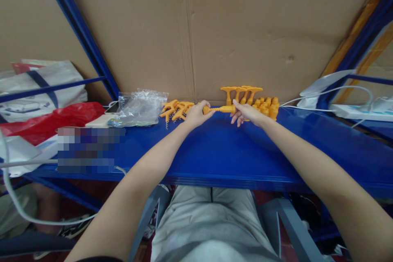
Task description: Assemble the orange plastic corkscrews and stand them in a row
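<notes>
While both arms reach forward, an orange plastic piece (219, 109) lies lengthwise between the hands, just above the blue tabletop (215, 151) near the cardboard wall (196, 28). Left hand (196, 115) closed around its rounded left end; right hand (247, 113) grips its right end, lower fingers hanging loose. Left of the piece, touching the tabletop: a heap of orange corkscrew parts (176, 110). Behind the right hand: orange T-shaped handles (241, 92) standing upright, orange caps (267, 106) clustered beside them. Further left: a crumpled clear plastic bag (139, 108), then a red bag (52, 120). Far right: white cables (331, 92).
</notes>
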A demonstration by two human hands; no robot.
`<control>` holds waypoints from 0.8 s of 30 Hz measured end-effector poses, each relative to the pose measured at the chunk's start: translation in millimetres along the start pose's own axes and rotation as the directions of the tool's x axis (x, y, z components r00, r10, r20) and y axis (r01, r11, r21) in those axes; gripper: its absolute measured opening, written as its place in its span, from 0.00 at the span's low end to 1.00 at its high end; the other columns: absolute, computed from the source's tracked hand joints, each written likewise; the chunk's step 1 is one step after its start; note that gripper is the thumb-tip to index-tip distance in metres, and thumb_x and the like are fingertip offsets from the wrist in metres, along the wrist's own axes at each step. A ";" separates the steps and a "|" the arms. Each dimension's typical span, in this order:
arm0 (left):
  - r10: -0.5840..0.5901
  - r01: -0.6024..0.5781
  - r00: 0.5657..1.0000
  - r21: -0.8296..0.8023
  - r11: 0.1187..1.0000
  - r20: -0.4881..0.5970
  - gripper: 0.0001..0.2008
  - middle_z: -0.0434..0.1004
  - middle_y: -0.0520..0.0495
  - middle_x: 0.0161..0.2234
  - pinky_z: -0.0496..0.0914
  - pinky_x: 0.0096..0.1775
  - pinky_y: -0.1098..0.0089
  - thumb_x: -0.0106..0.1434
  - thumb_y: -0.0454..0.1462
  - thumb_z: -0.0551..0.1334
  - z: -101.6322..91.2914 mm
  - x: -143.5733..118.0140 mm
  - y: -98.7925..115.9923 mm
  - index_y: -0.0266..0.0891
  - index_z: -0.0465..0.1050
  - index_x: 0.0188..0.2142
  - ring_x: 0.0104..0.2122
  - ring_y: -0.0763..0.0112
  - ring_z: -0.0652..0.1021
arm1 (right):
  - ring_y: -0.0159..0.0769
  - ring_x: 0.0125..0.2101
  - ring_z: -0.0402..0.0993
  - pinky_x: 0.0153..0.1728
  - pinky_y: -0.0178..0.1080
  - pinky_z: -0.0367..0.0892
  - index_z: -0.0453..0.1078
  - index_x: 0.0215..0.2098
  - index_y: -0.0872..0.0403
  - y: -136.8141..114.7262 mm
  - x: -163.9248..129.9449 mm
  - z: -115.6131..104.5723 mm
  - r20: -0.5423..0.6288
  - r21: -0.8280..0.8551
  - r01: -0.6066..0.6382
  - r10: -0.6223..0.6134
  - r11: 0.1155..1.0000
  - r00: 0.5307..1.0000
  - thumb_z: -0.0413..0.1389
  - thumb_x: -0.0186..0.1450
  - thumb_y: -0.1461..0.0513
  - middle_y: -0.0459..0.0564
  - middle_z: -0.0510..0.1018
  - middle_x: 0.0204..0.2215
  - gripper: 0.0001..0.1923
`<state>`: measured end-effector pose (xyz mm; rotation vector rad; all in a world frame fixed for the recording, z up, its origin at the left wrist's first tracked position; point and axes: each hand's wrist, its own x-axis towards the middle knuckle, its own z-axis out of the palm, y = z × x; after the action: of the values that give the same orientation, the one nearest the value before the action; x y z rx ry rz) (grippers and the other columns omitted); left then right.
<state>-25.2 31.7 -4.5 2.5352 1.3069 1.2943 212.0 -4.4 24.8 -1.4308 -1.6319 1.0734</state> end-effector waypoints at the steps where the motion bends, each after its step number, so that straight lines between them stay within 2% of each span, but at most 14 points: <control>1: -0.008 0.008 1.000 -0.001 1.000 0.004 0.11 0.77 0.53 0.29 0.63 0.32 0.72 0.63 0.43 0.68 -0.2 0.2 0.7 0.42 0.70 0.39 0.29 0.69 0.76 | 0.31 0.15 0.72 0.15 0.31 0.61 0.71 0.30 0.56 0.5 0.0 -1.4 0.010 0.001 0.003 -0.003 1.000 1.000 0.43 0.75 0.40 0.54 0.80 0.20 0.32; 3: -0.021 0.021 1.000 -0.002 1.000 0.008 0.10 0.77 0.53 0.29 0.63 0.32 0.71 0.63 0.42 0.68 -0.7 0.6 2.1 0.42 0.70 0.39 0.29 0.69 0.76 | 0.31 0.18 0.75 0.17 0.30 0.64 0.72 0.35 0.55 2.6 0.4 -5.7 0.044 0.008 0.036 -0.036 0.999 0.998 0.48 0.74 0.43 0.54 0.83 0.27 0.27; 6: -0.035 0.035 0.999 -0.003 0.999 0.011 0.10 0.77 0.53 0.30 0.63 0.33 0.71 0.63 0.41 0.68 -1.6 0.9 3.5 0.41 0.70 0.39 0.30 0.68 0.76 | 0.30 0.26 0.80 0.23 0.29 0.71 0.73 0.44 0.53 7.6 2.2 -13.0 0.103 0.003 0.149 -0.148 0.989 0.984 0.62 0.70 0.51 0.53 0.85 0.41 0.14; 8: -0.041 0.041 0.999 0.002 0.999 0.016 0.10 0.77 0.53 0.30 0.63 0.33 0.71 0.63 0.42 0.68 -2.1 0.9 3.5 0.42 0.70 0.39 0.29 0.68 0.76 | 0.30 0.29 0.81 0.27 0.29 0.73 0.72 0.49 0.51 10.9 4.3 -16.3 0.107 0.000 0.208 -0.207 0.978 0.973 0.67 0.65 0.58 0.52 0.84 0.46 0.17; 10: -0.037 0.037 0.999 0.009 0.999 0.017 0.11 0.77 0.53 0.29 0.63 0.32 0.71 0.63 0.42 0.68 -2.2 0.7 2.6 0.42 0.71 0.40 0.29 0.68 0.76 | 0.30 0.29 0.81 0.29 0.30 0.74 0.72 0.50 0.51 13.0 6.3 -17.5 0.081 0.002 0.232 -0.231 0.973 0.969 0.68 0.63 0.61 0.51 0.84 0.44 0.19; 14: -0.023 0.023 1.000 0.012 1.000 0.000 0.11 0.77 0.53 0.30 0.63 0.32 0.71 0.62 0.43 0.68 -1.3 0.1 -0.1 0.42 0.70 0.40 0.29 0.68 0.76 | 0.30 0.26 0.79 0.28 0.31 0.73 0.75 0.40 0.55 10.2 4.6 -14.1 0.075 -0.007 0.235 -0.234 0.972 0.969 0.66 0.66 0.58 0.53 0.85 0.37 0.09; 15: -0.018 0.018 1.000 0.009 1.000 -0.006 0.11 0.77 0.53 0.30 0.63 0.32 0.71 0.62 0.43 0.68 -1.0 0.0 -0.4 0.42 0.70 0.40 0.29 0.69 0.76 | 0.30 0.25 0.79 0.27 0.31 0.72 0.76 0.37 0.55 8.1 3.1 -12.3 0.073 -0.009 0.224 -0.223 0.975 0.972 0.64 0.68 0.55 0.54 0.85 0.35 0.11; 20: 0.016 -0.016 1.000 -0.007 1.000 -0.026 0.11 0.78 0.53 0.31 0.64 0.33 0.71 0.63 0.44 0.67 -0.8 -0.4 2.1 0.42 0.70 0.40 0.30 0.68 0.76 | 0.32 0.19 0.76 0.21 0.32 0.67 0.73 0.25 0.57 -1.7 -3.6 -3.2 -0.011 -0.021 0.077 -0.077 0.997 0.997 0.48 0.74 0.43 0.59 0.82 0.23 0.32; 22: 0.011 -0.012 1.000 -0.015 1.000 -0.023 0.11 0.78 0.53 0.31 0.64 0.33 0.71 0.63 0.44 0.67 -1.1 -0.2 3.3 0.42 0.70 0.39 0.30 0.68 0.76 | 0.32 0.18 0.75 0.18 0.32 0.65 0.72 0.25 0.57 -2.3 -3.8 -2.8 -0.017 -0.027 0.049 -0.049 0.998 0.999 0.47 0.73 0.39 0.59 0.81 0.22 0.35; 24: 0.007 -0.007 1.000 -0.023 1.000 -0.021 0.11 0.78 0.53 0.31 0.64 0.33 0.71 0.63 0.44 0.67 -1.5 0.1 3.9 0.43 0.70 0.39 0.30 0.68 0.76 | 0.32 0.18 0.75 0.18 0.31 0.65 0.74 0.29 0.57 -0.8 -3.1 -5.1 0.014 -0.020 0.066 -0.066 0.998 0.998 0.51 0.71 0.39 0.58 0.83 0.26 0.32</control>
<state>-23.6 28.7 -2.1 2.5200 1.2807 1.3333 216.7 -6.8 27.6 -1.3761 -1.6923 1.0330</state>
